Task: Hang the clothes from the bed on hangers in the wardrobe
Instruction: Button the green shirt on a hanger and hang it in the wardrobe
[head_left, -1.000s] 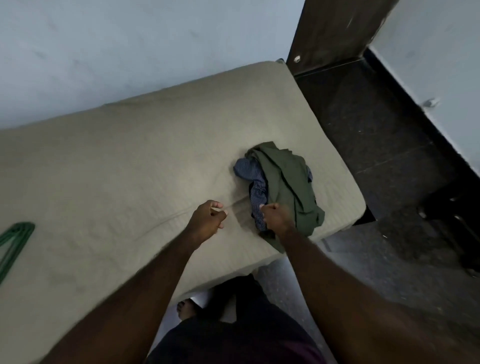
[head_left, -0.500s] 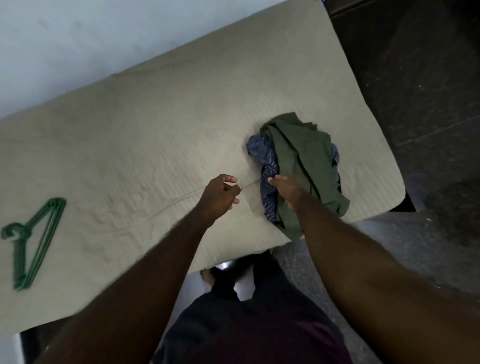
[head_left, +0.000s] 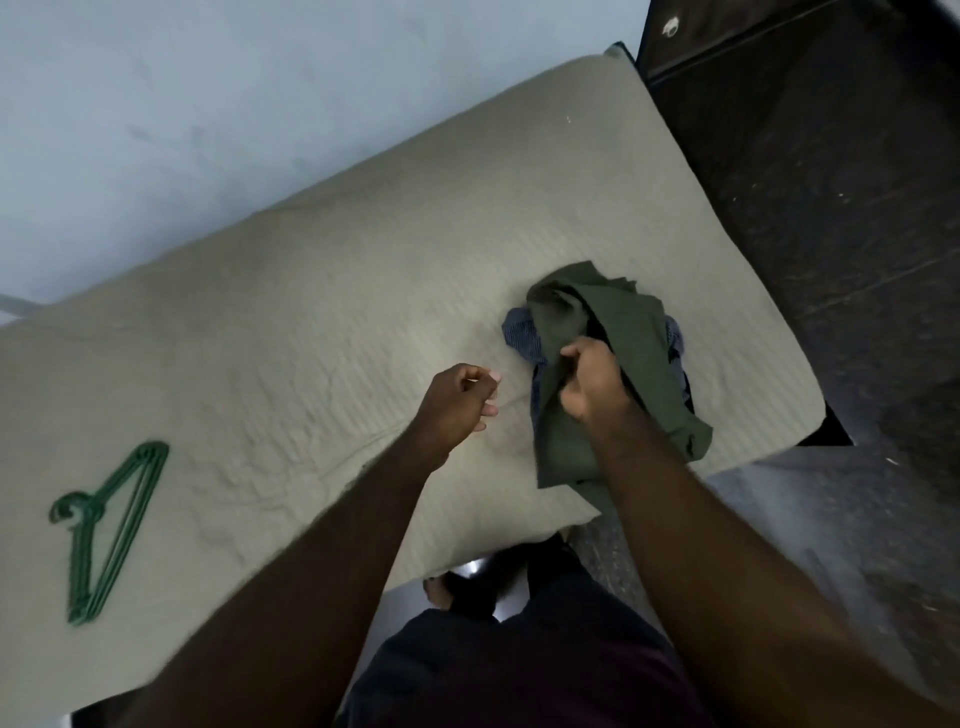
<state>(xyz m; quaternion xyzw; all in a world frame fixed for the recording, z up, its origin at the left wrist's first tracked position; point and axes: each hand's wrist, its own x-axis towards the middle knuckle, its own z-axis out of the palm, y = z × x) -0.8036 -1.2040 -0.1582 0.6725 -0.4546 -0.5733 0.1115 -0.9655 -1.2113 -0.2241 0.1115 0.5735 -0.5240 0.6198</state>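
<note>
Clothes (head_left: 623, 322) lie bunched in the gripping right hand (head_left: 592, 382); left hand (head_left: 460, 402) beside, apparently loosely curled.

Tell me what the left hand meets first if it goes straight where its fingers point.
Probably the green garment, held by the right hand, just right of the left hand; only bare bed lies between. Height is unclear.

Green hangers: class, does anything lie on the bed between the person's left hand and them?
Nothing visible does: only bare bed separates the left hand from the green hangers. The clothes lie on the hand's other side.
</note>
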